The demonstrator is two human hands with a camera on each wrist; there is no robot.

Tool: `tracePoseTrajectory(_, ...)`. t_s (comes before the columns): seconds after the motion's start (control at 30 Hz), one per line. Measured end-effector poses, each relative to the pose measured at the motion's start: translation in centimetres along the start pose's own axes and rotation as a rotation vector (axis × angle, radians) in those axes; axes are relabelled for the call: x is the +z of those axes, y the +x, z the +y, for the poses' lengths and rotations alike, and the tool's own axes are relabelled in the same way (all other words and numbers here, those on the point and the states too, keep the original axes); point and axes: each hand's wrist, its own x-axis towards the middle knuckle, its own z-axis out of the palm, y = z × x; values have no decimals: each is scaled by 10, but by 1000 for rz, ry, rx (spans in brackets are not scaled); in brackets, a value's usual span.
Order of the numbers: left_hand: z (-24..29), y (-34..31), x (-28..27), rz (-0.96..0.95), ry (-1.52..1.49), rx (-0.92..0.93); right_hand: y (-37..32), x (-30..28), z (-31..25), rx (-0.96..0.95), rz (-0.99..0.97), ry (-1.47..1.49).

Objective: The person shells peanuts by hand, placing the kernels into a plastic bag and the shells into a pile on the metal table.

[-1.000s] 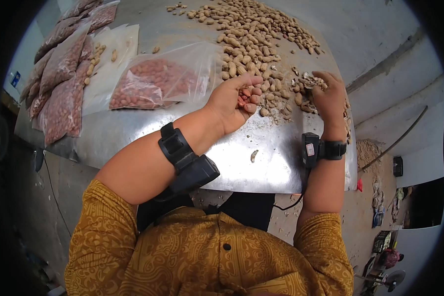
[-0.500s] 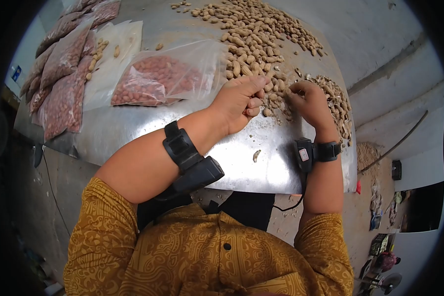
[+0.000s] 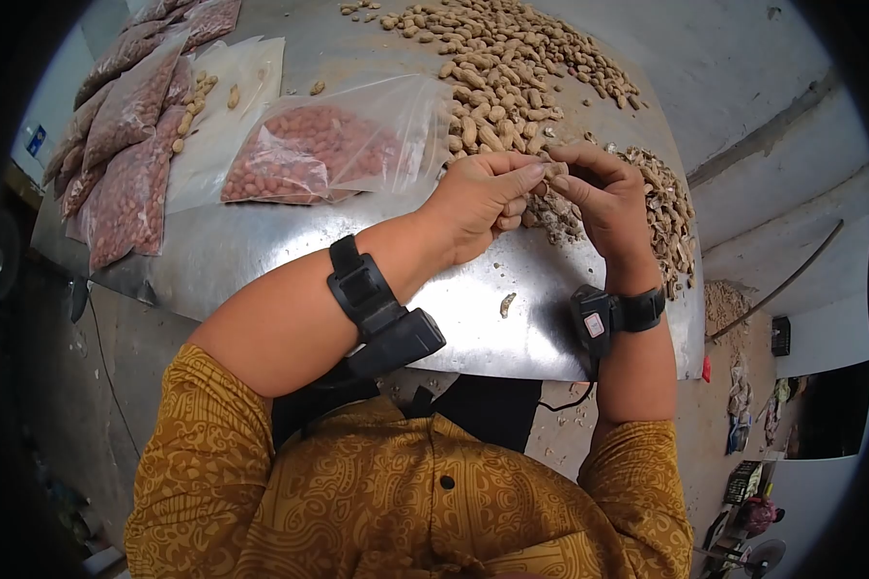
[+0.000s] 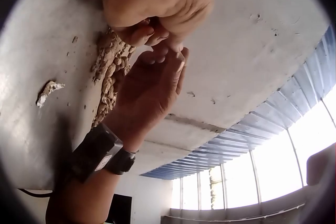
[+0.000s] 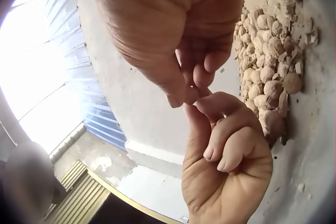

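Over the near edge of the peanut pile (image 3: pixel 497 92), my two hands meet at the fingertips. Thumb and index finger of the left hand (image 3: pixel 468 207) pinch an unshelled peanut (image 3: pixel 554 169), its other fingers curled into the palm. From the other side the right hand (image 3: pixel 613 212) pinches the same peanut between thumb and forefinger. Fingertips cover most of the peanut in both wrist views. Red kernels seen in the left palm earlier are mostly hidden by its curled fingers. Broken shells (image 3: pixel 661 183) lie in a heap beside and behind the right hand.
A clear bag of red kernels (image 3: pixel 309 150) lies left of the pile on the metal table (image 3: pixel 454 318). Further left are stacked filled bags (image 3: pixel 130 183) and a flat pale bag (image 3: pixel 232 106) with loose peanuts. One shell piece (image 3: pixel 507 306) sits near the front edge.
The right hand has come left from the shell heap, past the pile's edge, to the left hand. The left hand has curled its fingers over the kernels and now pinches a peanut.
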Motion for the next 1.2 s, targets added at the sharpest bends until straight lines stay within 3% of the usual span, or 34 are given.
tracePoseTrajectory(0.07, -1, 1, 0, -23, -33, -20, 1, 2, 6, -11, 36, 91)
tracePoseTrajectory(0.17, -1, 1, -1, 3, -25, -22, 4, 5, 9, -210, 49, -116)
tracePoseTrajectory(0.37, 2, -5, 9, 72, 107, 91, 1, 4, 6, -38, 63, -11)
tracePoseTrajectory(0.6, -6, -1, 8, 44, 251, 165, 1, 8, 10, 24, 113, -168)
tracePoseTrajectory(0.87, -2, 0, 4, 170, 193, 131, 4, 11, 17, 36, 236, -233)
tracePoseTrajectory(1.07, 1, -2, 7, 143, 170, 94, 2, 11, 9, 113, 138, -246)
tracePoseTrajectory(1.2, -1, 0, 0, 125, 149, 91, -2, 18, 4, 49, 115, -300)
